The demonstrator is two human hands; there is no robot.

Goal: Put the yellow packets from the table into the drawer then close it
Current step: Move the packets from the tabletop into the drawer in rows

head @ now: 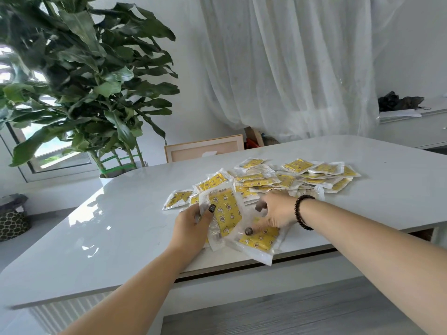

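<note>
Main risk imo: the slick clear-plastic yellow packets slide off the glossy white table edge, since the near ones overhang it w/ my grab loose. My left hand pinches an upright star-print yellow packet, thumb on its front. My right hand, fingers curled down and spread, presses on a flat yellow packet by the edge. Rest of the pile lies just beyond the fingertips. Drawer: can't tell where.
</note>
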